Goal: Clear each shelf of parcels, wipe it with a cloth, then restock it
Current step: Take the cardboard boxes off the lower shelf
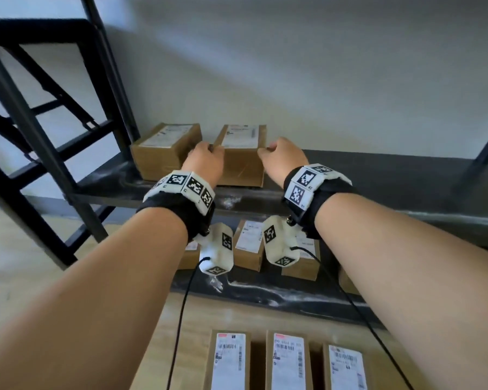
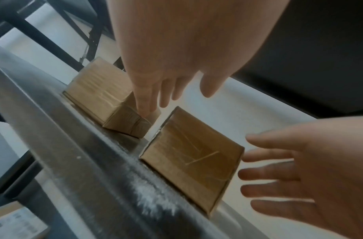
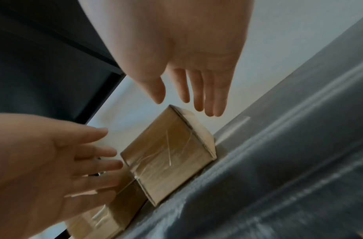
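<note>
We see no grip yet: both of our hands are released, fingers straight and spread, flanking one cardboard parcel (image 1: 240,157) on a dark shelf (image 1: 378,175). Our left hand (image 1: 204,161) reaches in at the parcel's left top corner, in the narrow gap beside a second cardboard parcel (image 1: 164,149); the wrist views show its fingers (image 2: 144,103) extended, and we cannot tell whether they touch either box. Our right hand (image 1: 283,159) is at the parcel's right top corner, its fingers (image 3: 209,97) straight and just above the box edge. Both parcels carry white shipping labels on top and clear tape on their front faces, and they stand side by side toward the shelf's left end, near a pale wall (image 1: 321,80). Each wrist wears a black band with white marker tags. More labelled parcels (image 1: 250,244) sit on a lower shelf, and three more (image 1: 288,361) lie in a row on the pale wood floor below.
</note>
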### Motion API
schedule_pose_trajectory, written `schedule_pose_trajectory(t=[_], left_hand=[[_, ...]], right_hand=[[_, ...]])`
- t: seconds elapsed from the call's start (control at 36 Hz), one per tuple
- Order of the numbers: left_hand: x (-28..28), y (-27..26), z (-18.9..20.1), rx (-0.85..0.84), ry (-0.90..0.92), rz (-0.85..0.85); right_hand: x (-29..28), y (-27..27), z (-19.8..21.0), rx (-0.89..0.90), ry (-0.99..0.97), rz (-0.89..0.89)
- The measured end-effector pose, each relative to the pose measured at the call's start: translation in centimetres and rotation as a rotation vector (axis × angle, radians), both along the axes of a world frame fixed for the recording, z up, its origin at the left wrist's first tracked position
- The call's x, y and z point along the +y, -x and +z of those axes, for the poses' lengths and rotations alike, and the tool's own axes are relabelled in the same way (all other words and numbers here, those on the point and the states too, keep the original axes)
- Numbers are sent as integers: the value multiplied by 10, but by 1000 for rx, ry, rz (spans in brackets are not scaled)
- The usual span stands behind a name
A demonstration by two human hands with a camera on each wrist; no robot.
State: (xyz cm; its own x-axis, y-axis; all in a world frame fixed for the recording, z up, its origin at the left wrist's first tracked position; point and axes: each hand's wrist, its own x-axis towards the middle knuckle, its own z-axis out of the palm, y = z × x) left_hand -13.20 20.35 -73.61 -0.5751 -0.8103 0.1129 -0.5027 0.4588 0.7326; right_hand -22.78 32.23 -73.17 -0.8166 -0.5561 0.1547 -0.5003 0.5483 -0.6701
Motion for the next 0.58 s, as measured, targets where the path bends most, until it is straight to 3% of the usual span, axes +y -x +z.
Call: schedule_pose_trajectory(t=[0.17, 0.36, 0.5, 0.58], left_hand=[[-16, 20, 4, -81, -56, -42], [-23, 18, -5, 18, -70, -102], [-16, 8, -7, 249, -391, -102], [-4, -2, 0, 257, -402, -113]], right_hand=[[-20, 20, -2, -139, -25, -31], [-25, 13, -10, -248, 24, -25], [-16, 2, 1, -239, 40, 18], [-11, -3, 8, -189, 38, 29]])
